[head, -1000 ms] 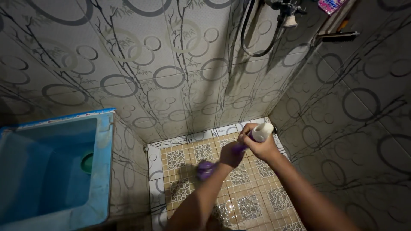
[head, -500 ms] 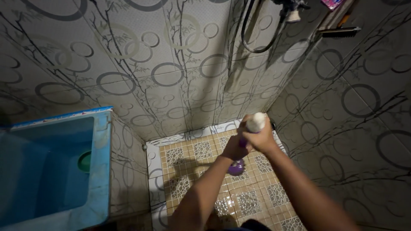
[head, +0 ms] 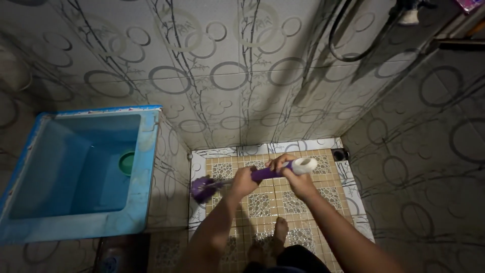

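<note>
Small tiled washroom seen from above, w/ a person standing barefoot on the floor. Both hands grip a long-handled brush point(head: 252, 175): purple shaft, white cap at the near end, purple bristle head at the far end.

Right hand point(head: 295, 174) is clenched round the top of the handle, just below the white cap. Left hand point(head: 243, 181) is closed round the shaft lower down, closer to the head. Two-handed hold, one hand high and one low, prob. because that gives leverage and downward pressure on the bristles.

The brush lies tilted across the body, right to left. Its head point(head: 203, 187) sits low at the left edge of the floor tiles point(head: 262, 205), just beside the base of the blue water tank point(head: 144, 172), so it reaches out past the left hand toward the tank wall. Whether the bristles actually touch the tile can't be told; the spot is dim.

Person's bare foot point(head: 279, 232) is planted on the wet-looking patterned tiles, below the hands. A small floor drain point(head: 339, 153) sits in the far right corner. Grey walls w/ ring and branch patterns surround; a dark hose point(head: 348, 50) loops on the wall above.
</note>
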